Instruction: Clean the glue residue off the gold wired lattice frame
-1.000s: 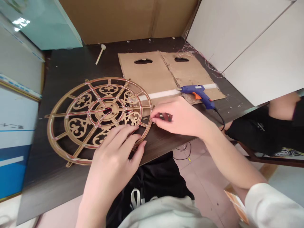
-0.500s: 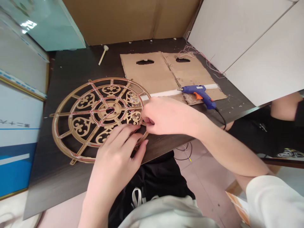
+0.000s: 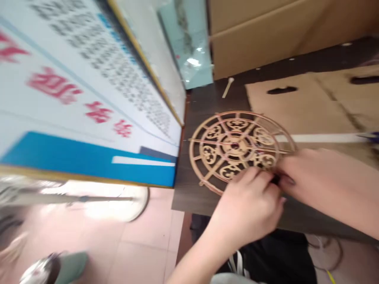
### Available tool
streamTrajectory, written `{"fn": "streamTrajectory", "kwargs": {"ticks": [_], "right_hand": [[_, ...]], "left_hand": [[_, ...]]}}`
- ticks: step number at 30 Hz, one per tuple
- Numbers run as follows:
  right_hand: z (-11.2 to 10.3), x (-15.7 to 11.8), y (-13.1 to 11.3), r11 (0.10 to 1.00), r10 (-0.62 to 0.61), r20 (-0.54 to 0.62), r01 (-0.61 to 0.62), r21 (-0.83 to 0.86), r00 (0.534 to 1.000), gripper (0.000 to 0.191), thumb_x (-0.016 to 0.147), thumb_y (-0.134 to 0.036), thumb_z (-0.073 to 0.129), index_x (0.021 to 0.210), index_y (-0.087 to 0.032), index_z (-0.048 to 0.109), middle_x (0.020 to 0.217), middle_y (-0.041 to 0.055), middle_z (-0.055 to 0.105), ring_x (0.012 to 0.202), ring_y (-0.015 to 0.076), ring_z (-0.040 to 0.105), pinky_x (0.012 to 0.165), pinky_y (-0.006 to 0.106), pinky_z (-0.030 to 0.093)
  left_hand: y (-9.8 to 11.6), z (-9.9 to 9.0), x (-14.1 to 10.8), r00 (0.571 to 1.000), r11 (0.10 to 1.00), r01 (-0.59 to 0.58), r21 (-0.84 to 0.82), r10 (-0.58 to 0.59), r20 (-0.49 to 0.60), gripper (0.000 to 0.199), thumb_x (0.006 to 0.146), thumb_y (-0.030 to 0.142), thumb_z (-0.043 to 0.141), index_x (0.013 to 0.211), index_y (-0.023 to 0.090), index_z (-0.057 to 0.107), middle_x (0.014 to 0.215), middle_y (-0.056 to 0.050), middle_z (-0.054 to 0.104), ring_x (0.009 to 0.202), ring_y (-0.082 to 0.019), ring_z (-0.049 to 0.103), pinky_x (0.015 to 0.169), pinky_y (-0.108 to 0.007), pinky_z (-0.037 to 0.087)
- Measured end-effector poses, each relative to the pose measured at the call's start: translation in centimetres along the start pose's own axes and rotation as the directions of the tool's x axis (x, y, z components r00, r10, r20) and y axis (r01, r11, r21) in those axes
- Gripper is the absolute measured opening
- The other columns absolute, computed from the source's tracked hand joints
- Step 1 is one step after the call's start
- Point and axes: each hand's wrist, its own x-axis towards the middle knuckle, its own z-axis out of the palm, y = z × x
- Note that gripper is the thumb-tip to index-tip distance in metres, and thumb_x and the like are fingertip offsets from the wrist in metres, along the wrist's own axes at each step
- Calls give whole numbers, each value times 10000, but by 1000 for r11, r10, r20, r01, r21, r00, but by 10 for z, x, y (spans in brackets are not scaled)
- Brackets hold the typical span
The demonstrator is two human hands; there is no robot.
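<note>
A round gold-coloured openwork frame (image 3: 209,176) with spokes, scrollwork and thin wires along its rings lies on the dark table. My left hand (image 3: 254,195) is closed over the frame's near right rim, its fingers curled there. Close beside it, my right hand (image 3: 303,169) is closed in a pinch at the right edge of the rim. Whatever sits between the right fingertips is hidden, and motion blur smears both hands.
Behind the frame lies flat cardboard (image 3: 275,112) with a white strip (image 3: 322,138). A glue gun (image 3: 374,137) shows partly at the right edge. A small pale mallet-shaped stick (image 3: 227,87) lies at the back. A printed board (image 3: 97,154) stands left.
The view has swung left, bringing the printed board and floor into sight and pushing the glue gun to the edge. Both hands stay at the frame's near right rim.
</note>
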Motion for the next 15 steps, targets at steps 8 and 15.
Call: {"fn": "streamTrajectory", "kwargs": {"ticks": [8,15], "right_hand": [[-17,-1,7,978,208,153,-206,-32,966,223,709,-49,636,588,-218,557,591,51,641,488,182,527,514,328,275],[-43,1,24,939,208,278,-270,210,938,162,734,-131,623,606,-217,674,585,-31,651,565,130,608,539,247,428]], "left_hand": [[-2,4,-2,998,999,10,-43,-12,-57,127,1005,219,613,1012,127,700,1086,-67,705,1089,-234,642,926,-385,600],[-8,11,3,995,993,0,-114,-11,-99,136,989,133,603,862,139,652,1010,-95,693,1013,-267,669,838,-451,633]]}}
